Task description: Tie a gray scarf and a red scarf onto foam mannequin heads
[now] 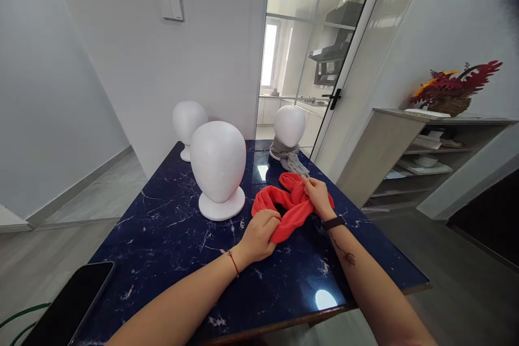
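A red scarf (290,219) lies bunched in loops on the dark blue marbled table (170,259). My left hand (261,233) is closed on its near left edge. Farther right, my right hand (317,194) pinches the cloth near a gathered part. Just left of the scarf stands a white foam mannequin head (219,162) on a round base, with nothing on it. Behind the scarf, another white mannequin head (290,125) has a grey scarf (290,157) wrapped around its neck, one end hanging forward.
A third white mannequin head (188,121) stands at the back left by the wall. A phone (73,303) is at the near left corner. Beyond the table are a glass door (300,54) and a shelf unit (405,157) bearing a flower basket (450,102).
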`<action>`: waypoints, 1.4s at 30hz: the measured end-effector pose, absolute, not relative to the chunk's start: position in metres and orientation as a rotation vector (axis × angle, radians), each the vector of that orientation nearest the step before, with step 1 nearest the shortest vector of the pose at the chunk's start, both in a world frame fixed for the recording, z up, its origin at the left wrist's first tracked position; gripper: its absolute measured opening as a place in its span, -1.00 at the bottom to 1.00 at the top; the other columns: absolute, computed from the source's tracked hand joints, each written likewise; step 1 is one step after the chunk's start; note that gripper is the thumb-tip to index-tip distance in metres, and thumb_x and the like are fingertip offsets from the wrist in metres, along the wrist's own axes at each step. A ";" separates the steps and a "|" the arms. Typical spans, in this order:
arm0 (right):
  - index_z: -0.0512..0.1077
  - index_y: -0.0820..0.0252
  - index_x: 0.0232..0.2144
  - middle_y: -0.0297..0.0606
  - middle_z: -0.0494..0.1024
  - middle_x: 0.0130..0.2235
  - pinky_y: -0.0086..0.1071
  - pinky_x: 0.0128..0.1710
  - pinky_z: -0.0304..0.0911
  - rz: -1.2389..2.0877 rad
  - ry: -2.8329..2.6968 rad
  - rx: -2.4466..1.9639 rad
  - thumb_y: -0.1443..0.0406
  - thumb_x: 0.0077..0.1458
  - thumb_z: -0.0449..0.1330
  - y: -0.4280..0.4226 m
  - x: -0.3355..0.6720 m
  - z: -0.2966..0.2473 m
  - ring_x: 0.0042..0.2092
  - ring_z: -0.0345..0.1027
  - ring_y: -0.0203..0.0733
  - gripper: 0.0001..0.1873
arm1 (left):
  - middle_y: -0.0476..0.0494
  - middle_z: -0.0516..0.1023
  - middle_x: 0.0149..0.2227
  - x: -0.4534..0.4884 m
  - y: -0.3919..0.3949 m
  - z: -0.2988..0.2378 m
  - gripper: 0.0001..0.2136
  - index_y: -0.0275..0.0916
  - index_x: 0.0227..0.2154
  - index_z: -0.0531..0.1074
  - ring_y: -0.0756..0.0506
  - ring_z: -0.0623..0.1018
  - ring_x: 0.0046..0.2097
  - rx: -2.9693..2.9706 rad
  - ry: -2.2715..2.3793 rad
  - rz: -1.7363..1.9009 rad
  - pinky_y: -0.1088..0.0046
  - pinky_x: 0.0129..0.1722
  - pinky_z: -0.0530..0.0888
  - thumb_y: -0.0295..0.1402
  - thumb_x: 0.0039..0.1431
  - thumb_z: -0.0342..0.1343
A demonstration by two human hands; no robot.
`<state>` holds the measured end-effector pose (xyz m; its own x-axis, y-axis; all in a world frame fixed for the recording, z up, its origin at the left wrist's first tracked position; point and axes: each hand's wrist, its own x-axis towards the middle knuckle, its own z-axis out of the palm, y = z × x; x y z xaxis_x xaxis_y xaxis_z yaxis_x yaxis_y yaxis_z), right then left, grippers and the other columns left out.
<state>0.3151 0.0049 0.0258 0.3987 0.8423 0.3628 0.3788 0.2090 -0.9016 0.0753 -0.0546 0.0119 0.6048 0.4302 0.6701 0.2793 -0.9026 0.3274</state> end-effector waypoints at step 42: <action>0.39 -0.02 -0.30 -0.36 0.52 -0.36 -0.37 -0.43 0.32 -0.137 -2.112 -0.481 0.43 -0.06 0.05 -0.083 0.186 0.026 -0.38 0.39 -0.23 -0.72 | -0.08 0.52 -0.36 0.080 -0.026 0.008 -0.76 -0.31 -0.41 0.49 -0.09 0.48 -0.26 1.429 0.662 0.751 0.34 -0.18 0.41 -0.22 -0.08 0.21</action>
<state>0.1862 -0.0833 0.0258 -0.4871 0.2851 0.8255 0.3895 0.9169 -0.0869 0.0802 -0.0263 0.0084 0.6138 0.7885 0.0393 -0.0590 -0.0039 0.9983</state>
